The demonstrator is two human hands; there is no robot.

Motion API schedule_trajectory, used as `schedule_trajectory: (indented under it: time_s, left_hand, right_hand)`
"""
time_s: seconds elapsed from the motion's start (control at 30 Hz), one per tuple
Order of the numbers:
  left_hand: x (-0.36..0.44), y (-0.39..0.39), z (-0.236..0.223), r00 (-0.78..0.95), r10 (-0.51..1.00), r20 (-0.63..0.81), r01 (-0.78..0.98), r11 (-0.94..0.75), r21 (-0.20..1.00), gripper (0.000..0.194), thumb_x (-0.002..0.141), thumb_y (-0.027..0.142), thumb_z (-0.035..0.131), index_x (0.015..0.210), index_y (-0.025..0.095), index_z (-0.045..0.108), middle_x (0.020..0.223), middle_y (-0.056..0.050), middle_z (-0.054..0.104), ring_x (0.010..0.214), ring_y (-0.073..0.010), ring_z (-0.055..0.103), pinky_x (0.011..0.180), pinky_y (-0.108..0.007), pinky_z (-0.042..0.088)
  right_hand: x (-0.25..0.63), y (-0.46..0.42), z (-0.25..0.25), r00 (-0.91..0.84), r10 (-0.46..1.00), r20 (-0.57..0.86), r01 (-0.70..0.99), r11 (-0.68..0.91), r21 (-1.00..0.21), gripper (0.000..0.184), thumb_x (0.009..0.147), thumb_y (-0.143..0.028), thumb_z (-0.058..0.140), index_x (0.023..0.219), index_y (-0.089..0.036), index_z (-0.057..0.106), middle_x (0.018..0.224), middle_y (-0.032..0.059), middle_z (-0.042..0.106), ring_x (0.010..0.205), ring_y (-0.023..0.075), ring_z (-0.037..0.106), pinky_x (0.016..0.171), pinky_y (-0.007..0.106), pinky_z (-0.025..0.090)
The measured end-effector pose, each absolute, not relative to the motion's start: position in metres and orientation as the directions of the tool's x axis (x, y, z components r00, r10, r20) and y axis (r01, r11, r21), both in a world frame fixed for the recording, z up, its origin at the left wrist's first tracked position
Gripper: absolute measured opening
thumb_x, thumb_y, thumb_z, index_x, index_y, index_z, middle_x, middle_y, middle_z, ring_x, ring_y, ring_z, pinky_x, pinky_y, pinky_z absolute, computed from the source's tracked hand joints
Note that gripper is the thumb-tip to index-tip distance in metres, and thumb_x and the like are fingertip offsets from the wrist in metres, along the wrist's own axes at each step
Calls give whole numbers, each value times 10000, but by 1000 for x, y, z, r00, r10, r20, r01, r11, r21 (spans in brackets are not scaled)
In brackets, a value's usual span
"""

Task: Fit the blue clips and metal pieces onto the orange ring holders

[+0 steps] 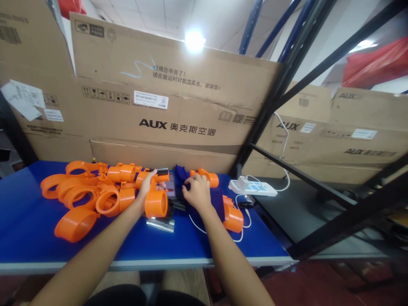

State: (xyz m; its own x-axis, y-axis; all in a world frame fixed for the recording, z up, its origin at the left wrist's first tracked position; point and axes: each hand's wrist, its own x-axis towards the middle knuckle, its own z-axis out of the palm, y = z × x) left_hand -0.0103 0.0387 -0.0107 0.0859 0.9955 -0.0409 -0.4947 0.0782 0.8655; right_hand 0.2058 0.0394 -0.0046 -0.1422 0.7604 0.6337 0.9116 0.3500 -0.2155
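Observation:
My left hand (147,183) reaches over an orange plastic cylinder part (156,203) and its fingers curl on an orange piece (142,177) behind it. My right hand (196,191) rests on a dark blue block (214,197), fingers bent and pinching at its left top edge near a phone-like device (170,185). An orange cylinder (205,175) lies just behind the right hand and another (232,214) to its right. A metal piece (161,224) lies in front of the hands.
Several orange rings and clamps (83,199) are heaped on the left of the blue table (38,238). A white power strip (251,188) with cables sits at the right edge. Large cardboard boxes (178,106) wall the back; black rack beams (318,182) cross the right.

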Motion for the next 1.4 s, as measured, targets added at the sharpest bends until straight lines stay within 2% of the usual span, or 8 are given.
schedule_trajectory:
  time_s: [0.1,0.2,0.33,0.6,0.73,0.9,1.23,1.4]
  left_hand:
    - [-11,39,-10,201,958,-203,-508,279,815,518,797,663,625,660,163,625,439,-44,548,359,-174,526,393,-282,435]
    - [-11,39,-10,205,949,-238,-519,312,796,510,809,649,624,679,156,622,451,-46,562,370,-174,536,402,-274,436]
    - [-11,39,-11,225,946,-234,-541,321,777,509,811,654,621,698,157,624,475,-50,584,383,-173,545,416,-272,441]
    - [-13,42,-11,215,943,-253,-555,331,763,489,811,626,637,704,149,632,490,-40,579,400,-158,541,426,-263,441]
    - [-13,41,-12,207,949,-238,-558,314,768,494,809,636,637,708,152,636,490,-39,579,395,-154,534,419,-259,432]
    - [-11,38,-10,162,967,-198,-556,255,791,472,814,612,647,701,154,631,489,-30,570,392,-142,526,417,-245,426]
    - [-10,34,-8,159,975,-155,-516,216,829,498,813,640,620,708,153,638,499,-53,603,407,-165,561,426,-259,444]
    - [-10,35,-8,149,976,-159,-521,214,827,485,808,628,633,704,154,640,506,-58,610,407,-161,564,427,-252,441]
  right_hand:
    - [196,33,-4,-175,841,512,948,284,-142,207,852,-365,699,981,-215,763,1139,150,594,1119,347,448,940,482,329]
    - [185,28,-3,-213,895,392,966,254,-55,324,906,-440,620,1089,-212,758,1222,167,562,1183,361,420,956,477,309]
    - [179,25,-4,-230,924,305,971,240,3,383,926,-467,567,1089,-182,764,1238,199,556,1197,381,415,966,477,301]
    - [179,24,-4,-165,946,280,982,182,-38,422,905,-497,579,1068,-152,762,1243,226,548,1180,401,429,967,492,287]
    - [178,24,-3,-146,957,251,984,166,-62,382,892,-450,603,1086,-157,751,1248,225,538,1183,399,426,966,486,289]
    - [180,26,-5,-149,955,258,982,174,-79,331,896,-384,593,1103,-169,737,1234,212,535,1168,387,438,953,477,304]
    - [183,30,-8,-161,966,204,978,183,-96,329,922,-404,577,1102,-177,731,1235,212,529,1180,395,436,952,484,308]
    - [186,34,-12,-162,955,247,972,198,-127,303,927,-397,586,1119,-185,686,1204,194,543,1155,378,448,936,474,326]
